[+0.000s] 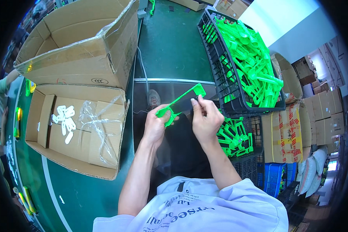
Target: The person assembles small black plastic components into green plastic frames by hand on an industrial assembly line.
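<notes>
My left hand (157, 124) is closed around a bright green plastic part (185, 92). From the fist a thin straight arm of this part runs up and right to a flat squarish end. More of the green plastic shows below my left thumb. Beside the squarish end is my right hand (207, 119), its thumb and fingertips pinched together. Whatever the right fingers hold, if anything, is too small or hidden to make out. Both hands are in front of my body, between the open cartons and the black crates.
At left, a shallow carton (71, 164) holds several white oval pieces (65, 120) and clear plastic film (100, 123); a taller carton (120, 42) stands behind. At right, a black crate (224, 69) is heaped with green parts, above a lower crate (258, 133) of green pieces. Another person's arm (11, 77) shows far left.
</notes>
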`<action>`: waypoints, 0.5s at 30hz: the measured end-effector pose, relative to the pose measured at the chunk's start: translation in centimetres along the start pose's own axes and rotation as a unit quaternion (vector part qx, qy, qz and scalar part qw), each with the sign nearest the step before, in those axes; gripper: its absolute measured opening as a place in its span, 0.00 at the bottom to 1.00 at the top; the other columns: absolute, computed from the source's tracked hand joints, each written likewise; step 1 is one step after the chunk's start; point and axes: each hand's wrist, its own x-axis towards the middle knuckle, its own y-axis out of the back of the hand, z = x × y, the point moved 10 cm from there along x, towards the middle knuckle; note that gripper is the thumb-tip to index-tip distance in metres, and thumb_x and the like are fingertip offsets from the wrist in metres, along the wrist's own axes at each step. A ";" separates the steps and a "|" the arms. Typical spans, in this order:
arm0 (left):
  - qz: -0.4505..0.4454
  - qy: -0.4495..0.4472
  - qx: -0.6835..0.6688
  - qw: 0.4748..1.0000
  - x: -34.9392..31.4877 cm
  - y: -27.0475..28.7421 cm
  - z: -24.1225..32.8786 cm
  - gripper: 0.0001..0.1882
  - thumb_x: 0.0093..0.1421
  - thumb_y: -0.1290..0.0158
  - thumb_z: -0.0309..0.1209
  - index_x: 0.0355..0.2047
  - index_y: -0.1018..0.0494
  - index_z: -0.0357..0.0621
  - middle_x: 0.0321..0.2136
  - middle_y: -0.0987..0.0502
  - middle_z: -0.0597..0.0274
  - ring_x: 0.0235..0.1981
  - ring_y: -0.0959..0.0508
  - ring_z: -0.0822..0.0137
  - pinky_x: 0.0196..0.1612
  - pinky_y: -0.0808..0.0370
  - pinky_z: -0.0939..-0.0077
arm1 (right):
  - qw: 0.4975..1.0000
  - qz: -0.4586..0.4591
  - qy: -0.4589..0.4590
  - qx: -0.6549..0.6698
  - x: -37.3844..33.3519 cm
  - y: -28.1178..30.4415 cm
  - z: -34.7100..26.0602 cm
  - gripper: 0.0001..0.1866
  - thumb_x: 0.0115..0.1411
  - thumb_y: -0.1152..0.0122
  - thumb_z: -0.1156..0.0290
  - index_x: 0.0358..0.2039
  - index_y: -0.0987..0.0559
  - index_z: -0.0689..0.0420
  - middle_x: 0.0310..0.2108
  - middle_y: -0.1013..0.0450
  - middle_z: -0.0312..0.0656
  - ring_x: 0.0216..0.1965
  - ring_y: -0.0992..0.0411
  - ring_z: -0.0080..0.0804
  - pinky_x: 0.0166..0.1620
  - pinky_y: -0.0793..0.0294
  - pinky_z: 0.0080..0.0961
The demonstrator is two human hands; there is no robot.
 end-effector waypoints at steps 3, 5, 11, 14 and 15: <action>-0.018 0.000 0.002 1.000 -0.6 -1.1 0.0 0.07 0.64 0.52 0.23 0.41 0.28 0.37 0.28 0.25 0.63 0.30 0.21 0.69 0.32 0.29 0.80 | 0.990 -0.038 -0.134 0.012 -0.5 -1.0 3.6 0.06 0.57 0.36 0.76 0.32 0.22 0.65 0.27 0.22 0.50 0.22 0.24 0.34 0.25 0.27 0.27; -0.014 -0.002 0.002 1.000 -0.5 -0.9 0.0 0.04 0.63 0.52 0.22 0.38 0.29 0.38 0.28 0.25 0.62 0.29 0.21 0.69 0.32 0.29 0.80 | 0.989 -0.047 -0.139 0.009 -0.7 -1.6 4.0 0.06 0.57 0.36 0.75 0.32 0.21 0.65 0.28 0.22 0.50 0.23 0.24 0.36 0.26 0.27 0.29; 0.035 0.025 0.015 0.999 -0.3 0.3 -0.7 0.03 0.62 0.51 0.22 0.36 0.29 0.37 0.28 0.24 0.60 0.28 0.22 0.69 0.31 0.30 0.79 | 0.993 -0.087 -0.079 0.018 -0.5 -1.1 4.8 0.08 0.53 0.34 0.74 0.34 0.20 0.62 0.31 0.22 0.46 0.28 0.24 0.44 0.31 0.26 0.34; 0.016 0.028 0.037 0.999 -0.5 0.1 -0.9 0.03 0.62 0.51 0.22 0.36 0.28 0.37 0.29 0.23 0.59 0.28 0.22 0.68 0.31 0.30 0.78 | 0.991 -0.074 0.007 -0.108 1.6 1.5 1.2 0.15 0.45 0.28 0.71 0.35 0.20 0.56 0.38 0.30 0.41 0.42 0.29 0.44 0.36 0.26 0.36; 0.015 0.029 0.038 0.999 -0.5 0.1 -0.9 0.03 0.62 0.51 0.22 0.36 0.28 0.37 0.29 0.23 0.59 0.28 0.22 0.68 0.31 0.30 0.78 | 0.988 -0.046 0.008 -0.148 2.6 2.3 1.4 0.19 0.44 0.25 0.66 0.37 0.20 0.56 0.34 0.28 0.42 0.36 0.28 0.41 0.36 0.27 0.37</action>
